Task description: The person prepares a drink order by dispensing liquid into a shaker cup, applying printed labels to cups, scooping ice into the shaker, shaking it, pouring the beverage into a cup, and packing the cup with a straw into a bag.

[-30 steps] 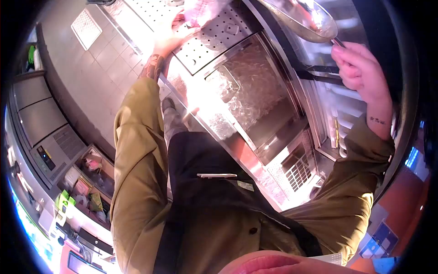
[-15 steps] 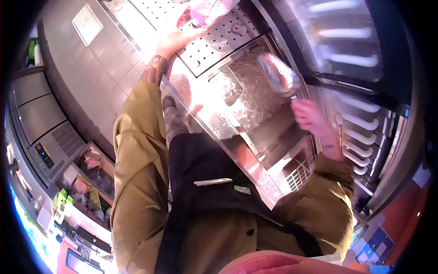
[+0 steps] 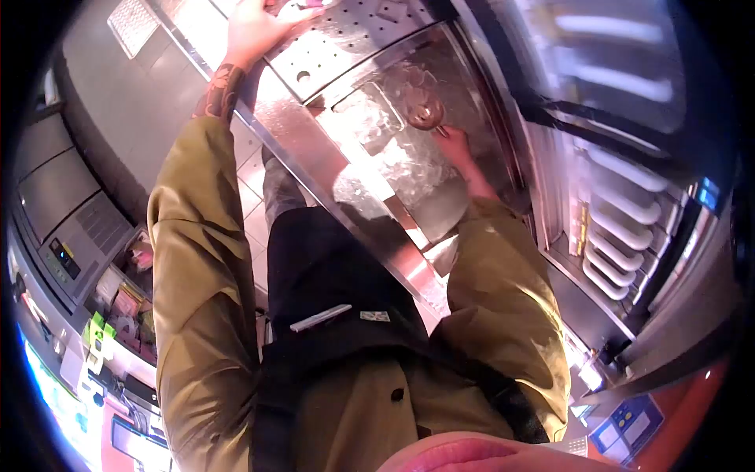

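My right hand (image 3: pixel 454 148) is closed round the handle of a metal scoop (image 3: pixel 425 112). The scoop's bowl is down among clear ice (image 3: pixel 407 167) in a metal ice bin (image 3: pixel 481 72). At the upper edge of the view, my left hand (image 3: pixel 263 30) reaches over the perforated metal plate (image 3: pixel 346 49) beside the bin. Its fingers are at a pinkish-purple, cup-like thing (image 3: pixel 313 3), mostly cut off by the frame, so the grip is only partly visible.
Right of the bin stands a dark-framed unit with rows of curved white bars (image 3: pixel 621 177). A metal counter edge (image 3: pixel 314 185) runs between my body and the ice. Low at left are a grey appliance (image 3: pixel 67 252) and a bin of packets (image 3: pixel 126 303).
My right hand has swung the scoop left and down into the ice from above the bin's right side. My left hand and the pinkish thing have shifted up and left in view.
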{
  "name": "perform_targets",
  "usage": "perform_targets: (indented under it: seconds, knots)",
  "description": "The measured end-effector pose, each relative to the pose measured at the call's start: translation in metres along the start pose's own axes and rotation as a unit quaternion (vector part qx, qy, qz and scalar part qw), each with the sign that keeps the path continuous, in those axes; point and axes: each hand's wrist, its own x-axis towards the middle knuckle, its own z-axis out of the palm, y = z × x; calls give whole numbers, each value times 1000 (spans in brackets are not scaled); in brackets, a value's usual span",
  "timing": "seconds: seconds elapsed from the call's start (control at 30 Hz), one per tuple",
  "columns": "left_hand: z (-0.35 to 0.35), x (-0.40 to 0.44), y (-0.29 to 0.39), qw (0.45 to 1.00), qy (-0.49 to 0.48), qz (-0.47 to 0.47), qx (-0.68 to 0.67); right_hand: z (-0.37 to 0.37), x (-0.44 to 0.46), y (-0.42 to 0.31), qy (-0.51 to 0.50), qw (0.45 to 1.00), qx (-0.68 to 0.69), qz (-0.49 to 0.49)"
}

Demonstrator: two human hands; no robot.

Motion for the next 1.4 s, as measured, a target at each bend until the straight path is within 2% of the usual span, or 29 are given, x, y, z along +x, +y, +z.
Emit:
perform_targets:
  seconds: [0.03,0.07,0.1,0.17,0.23,0.3,0.37,0.43,0.5,0.57,0.63,0.67,0.73,0.83,0.93,1.13,1.27,1.33,1.37,1.4]
  knots:
    - [1,1,-3,1000,13,21,-1,-16,-20,1,11,999,43,7]
    - [-1,7,-7,991,-8,39,132,-37,-40,3,22,999,45,-15]
    - [-1,7,-12,989,-10,44,139,-64,-60,-12,33,998,47,-39]
    - [0,9,-21,992,-20,27,123,-109,-93,-26,-4,1000,22,0]
    - [-4,18,-22,996,-38,-21,77,-162,-133,-104,-8,995,85,42]
    - [-1,9,-14,994,1,23,109,-203,-153,-136,-48,977,168,121]
    - [-2,8,-3,995,-8,11,100,-236,-169,-191,-19,971,195,134]
    - [-4,6,0,996,-12,4,83,-262,-174,-240,6,975,203,91]
    - [-3,5,-9,997,-8,8,75,-283,-165,-267,9,981,150,120]
    - [3,6,-30,999,-2,21,41,-291,-148,-289,-11,981,185,48]
    - [-1,5,-24,998,-4,31,63,-298,-131,-331,-97,972,212,33]
    - [0,6,-30,998,-8,33,59,-295,-123,-344,-109,974,197,16]
    - [-4,5,-13,997,-28,21,72,-289,-107,-355,-127,970,206,18]
    - [-1,7,-23,999,-34,26,34,-282,-91,-358,-147,964,222,23]
    - [0,6,-18,999,-14,28,32,-275,-86,-357,-149,960,234,28]
    - [-4,5,-6,996,-5,19,91,-273,-85,-354,-147,957,247,31]
    - [-16,-4,32,990,-82,-110,24,-259,-86,-350,-133,954,268,25]
    - [-13,-4,18,985,-53,-122,-115,-246,-76,-327,-143,950,277,5]
    - [-6,-6,-11,959,-21,-92,-268,-240,-74,-311,-155,947,280,-3]
    - [-8,-4,-46,994,43,87,-42,-231,-75,-292,-143,946,292,-22]
